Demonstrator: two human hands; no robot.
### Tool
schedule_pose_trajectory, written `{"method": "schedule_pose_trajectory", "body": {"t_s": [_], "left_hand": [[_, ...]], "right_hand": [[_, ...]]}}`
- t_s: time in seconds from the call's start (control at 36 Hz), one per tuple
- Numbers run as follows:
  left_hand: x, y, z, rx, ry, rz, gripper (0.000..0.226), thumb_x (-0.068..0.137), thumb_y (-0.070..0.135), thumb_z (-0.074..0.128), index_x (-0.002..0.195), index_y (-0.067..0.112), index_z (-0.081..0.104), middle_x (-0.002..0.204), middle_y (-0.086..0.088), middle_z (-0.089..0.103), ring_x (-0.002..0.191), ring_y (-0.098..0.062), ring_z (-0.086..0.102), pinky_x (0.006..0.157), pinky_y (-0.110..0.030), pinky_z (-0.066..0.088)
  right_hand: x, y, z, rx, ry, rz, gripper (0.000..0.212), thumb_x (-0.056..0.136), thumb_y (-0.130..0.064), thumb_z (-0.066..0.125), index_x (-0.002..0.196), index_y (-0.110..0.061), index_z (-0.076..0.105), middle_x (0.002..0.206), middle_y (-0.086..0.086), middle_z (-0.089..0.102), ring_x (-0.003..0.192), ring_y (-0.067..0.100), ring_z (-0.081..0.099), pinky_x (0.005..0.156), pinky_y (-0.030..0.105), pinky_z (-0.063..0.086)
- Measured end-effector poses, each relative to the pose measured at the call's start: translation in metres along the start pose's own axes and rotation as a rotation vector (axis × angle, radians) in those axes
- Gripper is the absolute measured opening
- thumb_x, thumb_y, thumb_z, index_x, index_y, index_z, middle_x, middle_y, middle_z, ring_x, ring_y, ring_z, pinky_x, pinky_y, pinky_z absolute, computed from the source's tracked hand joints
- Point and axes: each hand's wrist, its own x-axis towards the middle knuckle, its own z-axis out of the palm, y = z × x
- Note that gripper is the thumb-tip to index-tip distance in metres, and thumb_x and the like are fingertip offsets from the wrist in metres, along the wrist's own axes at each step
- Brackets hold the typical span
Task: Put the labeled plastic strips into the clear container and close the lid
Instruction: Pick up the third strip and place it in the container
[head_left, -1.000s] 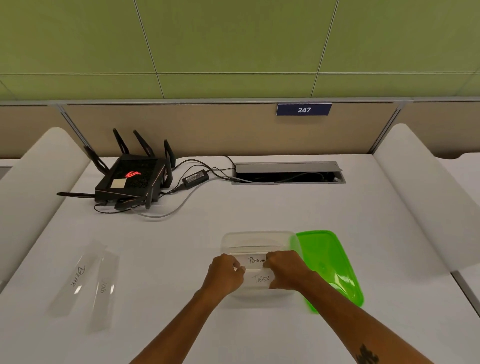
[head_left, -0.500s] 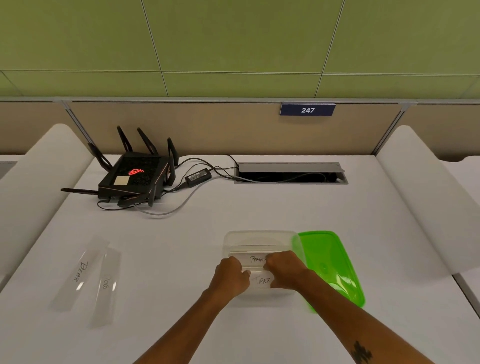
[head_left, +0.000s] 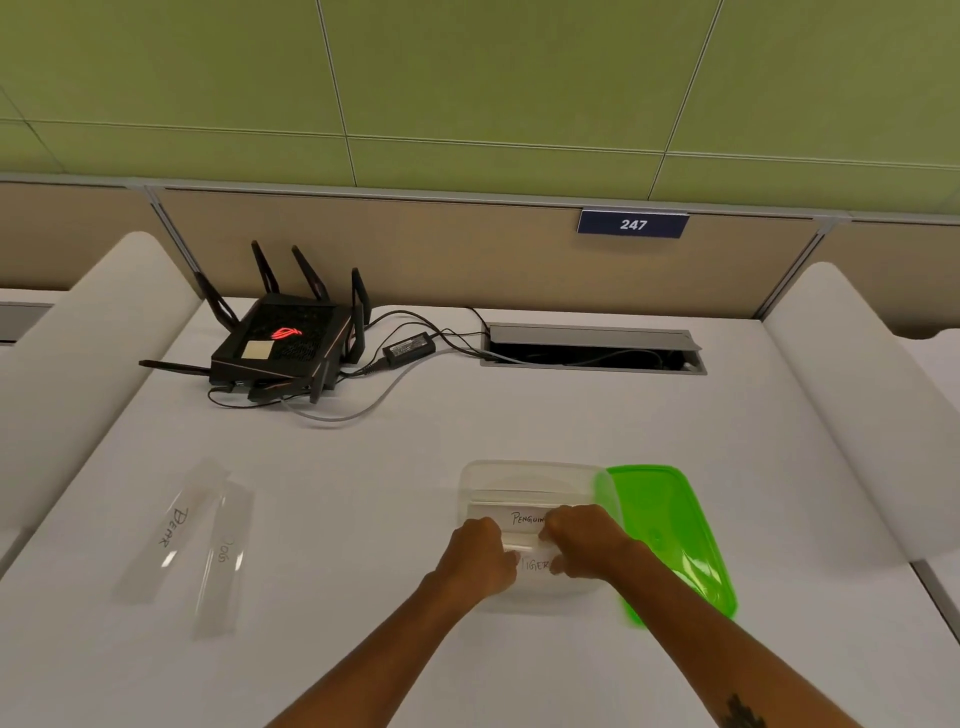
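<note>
A clear container (head_left: 524, 478) stands on the white table in front of me. Inside it lie a strip marked PENGUIN (head_left: 525, 518) and a strip marked TIGER (head_left: 535, 565). My left hand (head_left: 480, 556) and my right hand (head_left: 584, 540) are both in the container, fingers curled and pressing on the strips' ends. The green lid (head_left: 670, 535) leans against the container's right side. Two more clear strips lie at the left: one marked BEAR (head_left: 174, 527) and one marked DOG (head_left: 224, 553).
A black router (head_left: 283, 343) with antennas, a power brick (head_left: 409, 347) and loose cables sit at the back left. A cable hatch (head_left: 592, 351) is open at the back. White rounded dividers (head_left: 857, 395) flank the table.
Both hands have stayed in the container and drawn slightly closer together over the strips. The view has shifted a little; nothing else has moved.
</note>
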Motion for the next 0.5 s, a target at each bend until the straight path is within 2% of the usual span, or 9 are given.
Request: {"method": "schedule_pose_trajectory", "body": {"t_s": [0.11, 0.25, 0.36, 0.44, 0.5], "left_hand": [[-0.002, 0.001, -0.006, -0.004, 0.022, 0.037, 0.047, 0.090, 0.036, 0.070, 0.129, 0.011, 0.061, 0.130, -0.006, 0.067, 0.112, -0.024, 0.067, 0.077, -0.018, 0.047], [-0.014, 0.006, -0.030, -0.015, 0.169, 0.169, 0.046, 0.093, 0.042, 0.064, 0.130, 0.015, 0.064, 0.131, -0.003, 0.068, 0.115, -0.022, 0.067, 0.087, -0.021, 0.047], [-0.024, 0.000, -0.061, -0.077, 0.322, 0.298, 0.035, 0.093, 0.038, 0.064, 0.120, 0.016, 0.072, 0.118, 0.001, 0.075, 0.106, -0.017, 0.071, 0.091, -0.028, 0.057], [-0.025, -0.016, -0.084, -0.128, 0.405, 0.336, 0.032, 0.094, 0.034, 0.065, 0.120, 0.018, 0.072, 0.120, 0.004, 0.073, 0.111, -0.014, 0.068, 0.096, -0.034, 0.057], [-0.025, -0.031, -0.099, -0.126, 0.443, 0.335, 0.032, 0.094, 0.034, 0.065, 0.121, 0.018, 0.071, 0.123, 0.004, 0.072, 0.113, -0.014, 0.067, 0.097, -0.035, 0.057]], "right_hand": [[-0.001, -0.002, -0.010, 0.072, 0.045, 0.039, 0.053, 0.084, -0.044, 0.078, 0.131, -0.024, 0.064, 0.129, 0.003, 0.064, 0.113, 0.025, 0.065, 0.092, 0.034, 0.048], [0.002, -0.018, -0.034, 0.210, 0.222, 0.101, 0.040, 0.088, -0.057, 0.069, 0.120, -0.032, 0.072, 0.117, -0.008, 0.072, 0.111, 0.016, 0.066, 0.088, 0.032, 0.053], [0.008, -0.045, -0.053, 0.299, 0.395, 0.126, 0.035, 0.092, -0.053, 0.064, 0.116, -0.030, 0.074, 0.107, -0.012, 0.075, 0.107, 0.013, 0.068, 0.083, 0.030, 0.053], [0.015, -0.071, -0.063, 0.381, 0.492, 0.102, 0.034, 0.093, -0.052, 0.063, 0.116, -0.029, 0.074, 0.105, -0.012, 0.074, 0.096, 0.009, 0.069, 0.076, 0.025, 0.050], [0.022, -0.091, -0.067, 0.416, 0.531, 0.069, 0.035, 0.094, -0.048, 0.065, 0.119, -0.025, 0.073, 0.111, -0.010, 0.073, 0.099, 0.009, 0.068, 0.078, 0.023, 0.050]]}}
